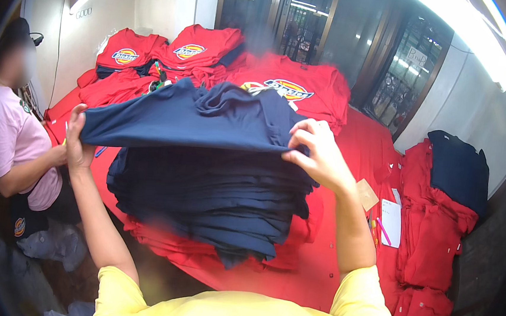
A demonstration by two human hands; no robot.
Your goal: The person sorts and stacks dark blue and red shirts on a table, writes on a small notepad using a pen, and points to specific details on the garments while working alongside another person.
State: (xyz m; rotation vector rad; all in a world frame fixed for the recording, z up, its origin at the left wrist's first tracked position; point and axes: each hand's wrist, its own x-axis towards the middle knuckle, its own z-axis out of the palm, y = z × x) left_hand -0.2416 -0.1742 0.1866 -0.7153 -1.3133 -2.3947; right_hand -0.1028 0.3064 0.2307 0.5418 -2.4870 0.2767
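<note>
A navy T-shirt is stretched between my two hands, its near edge lifted above a tall stack of folded navy shirts. My left hand grips the shirt's left end, fingers upright and the thumb side hidden behind the cloth. On the other end, my right hand pinches the cloth between thumb and curled fingers. The far part of the shirt lies bunched toward the back of the stack. Under the navy stack, red shirts spread out on the red-covered table.
Red printed shirts are piled at the back. On the right stand folded red stacks, one topped by a navy garment. A paper sheet with a pink pen lies nearby. A person in a pink shirt stands at left.
</note>
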